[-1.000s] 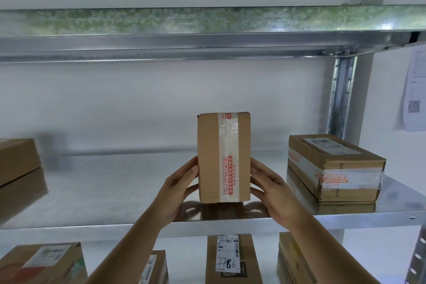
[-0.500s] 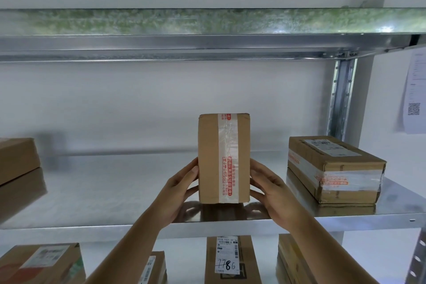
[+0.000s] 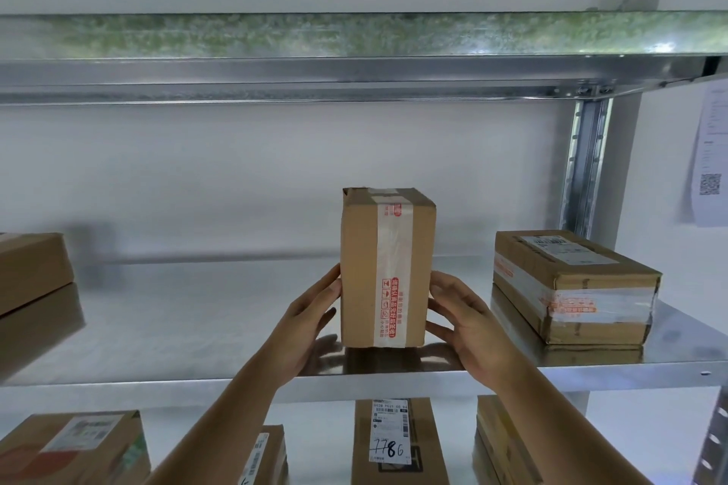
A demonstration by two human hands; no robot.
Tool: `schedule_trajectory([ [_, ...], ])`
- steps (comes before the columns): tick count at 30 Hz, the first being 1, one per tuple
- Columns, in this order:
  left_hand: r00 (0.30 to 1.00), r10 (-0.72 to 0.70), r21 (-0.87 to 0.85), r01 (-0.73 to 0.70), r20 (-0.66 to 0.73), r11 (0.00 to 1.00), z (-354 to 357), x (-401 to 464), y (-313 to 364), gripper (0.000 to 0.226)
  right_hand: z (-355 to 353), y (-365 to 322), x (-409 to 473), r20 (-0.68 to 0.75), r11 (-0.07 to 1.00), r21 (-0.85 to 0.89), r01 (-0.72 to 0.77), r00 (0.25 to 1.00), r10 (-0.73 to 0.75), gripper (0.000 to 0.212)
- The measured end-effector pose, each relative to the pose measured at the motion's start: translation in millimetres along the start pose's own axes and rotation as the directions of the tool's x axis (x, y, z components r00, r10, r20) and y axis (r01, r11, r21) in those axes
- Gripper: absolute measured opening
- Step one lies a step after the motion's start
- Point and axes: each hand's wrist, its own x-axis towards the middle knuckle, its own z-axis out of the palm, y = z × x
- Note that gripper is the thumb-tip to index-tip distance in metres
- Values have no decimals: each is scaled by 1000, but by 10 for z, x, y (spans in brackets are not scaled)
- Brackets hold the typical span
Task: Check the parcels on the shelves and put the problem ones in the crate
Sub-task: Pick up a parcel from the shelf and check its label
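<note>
A tall cardboard box point(image 3: 388, 268) is held upright between both hands, its bottom edge at the front part of the metal shelf point(image 3: 197, 327); it cannot be told if the bottom touches the shelf or is just above it. A wide strip of clear tape with red print runs down the front face of the box and over its top. The top is tilted a little toward the camera, so the top face is seen.

The left hand point(image 3: 305, 327) is pressed against the left side of the box, with the thumb at the front edge and the fingers behind. The right hand point(image 3: 465, 327) is placed on the right side, its fingers curled around the lower right edge. So the grip of each hand is closed on the box.

On the same shelf, well apart to the right, a flat taped parcel point(image 3: 571, 287) with a white label on top is lying. At the left edge, part of another brown parcel point(image 3: 31, 268) is seen. On the shelf below, a parcel with a handwritten label point(image 3: 398, 441) is standing under the held box, and more parcels are beside it. A paper sheet with a QR code point(image 3: 709, 157) is fixed on the wall at the right.
</note>
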Motion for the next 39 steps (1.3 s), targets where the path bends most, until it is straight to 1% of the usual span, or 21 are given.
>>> schedule_trajectory([
  [2,1000,-12,-7,12,-12,1000,-9,5,0,78,-1,5,13,-22,1000,1,-28,999,28,32],
  [3,1000,-19,-9,19,-23,1000,-12,11,-1,84,3,4,17,-33,999,0,-46,998,46,33],
  [4,999,-20,-9,20,-31,1000,-11,18,3,84,10,0,18,-39,998,-7,-59,998,58,34],
  [7,999,-27,-6,27,-39,1000,-8,61,-22,62,59,-21,9,-34,998,-39,-40,999,39,31],
  [8,999,-26,1,26,-41,1000,-6,69,-24,58,74,-22,9,-41,999,-41,-29,999,27,31],
  [12,999,22,36,-21,-27,999,28,47,10,56,92,-11,40,-78,993,-101,65,994,-74,29],
  [14,999,47,36,-46,-10,998,36,35,17,53,83,-6,47,-88,991,-117,71,993,-81,29],
  [17,997,65,29,-66,47,997,-4,25,-13,52,72,12,45,-63,988,-148,40,997,-50,30],
  [19,997,59,0,-59,58,998,-36,18,-25,52,73,20,42,-48,983,-181,33,998,-43,30],
  [23,996,60,-13,-59,66,998,-43,14,3,69,76,21,48,-23,982,-186,16,1000,-21,33],
  [27,995,62,-12,-61,83,998,-55,28,-26,59,56,27,49,-10,985,-174,6,1000,-8,30],
  [35,993,58,-7,-57,101,998,-79,52,-53,52,13,50,70,3,987,-162,1,1000,-1,30],
  [39,993,57,-10,-56,108,998,-75,45,-43,55,7,58,78,3,987,-162,-3,1000,3,29],
])
